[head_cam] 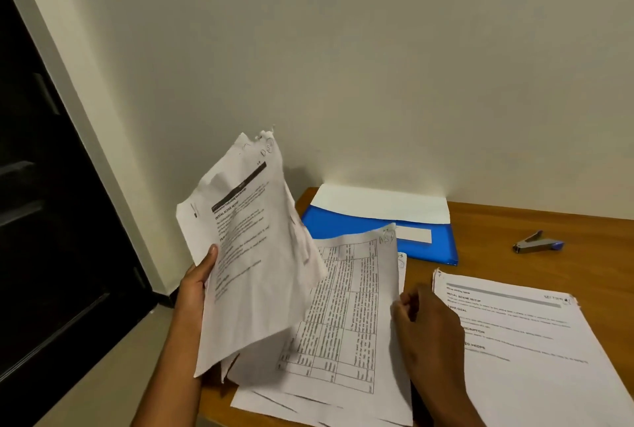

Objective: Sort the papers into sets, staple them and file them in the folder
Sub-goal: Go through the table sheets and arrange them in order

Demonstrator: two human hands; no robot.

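Two bare forearms are seen, one on each side of the tabled sheet. No sleeve, watch, ring or glove is worn on either. On the left hand a short, unpainted thumbnail is shown. The right hand is seen from its back.

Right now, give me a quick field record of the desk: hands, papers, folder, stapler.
left hand: grip shut on raised sheets, lifted and tilted above the desk's left edge
right hand: fingers curled at the right edge of the table-printed sheet; whether it pinches it, cannot tell
loose pile: under the table-printed sheet, fanned unevenly
separate set: flat on the desk at right, apart from the pile
blue folder: at the wall, closed, white sheet lying on it
stapler: right of the folder, untouched
desk: wooden
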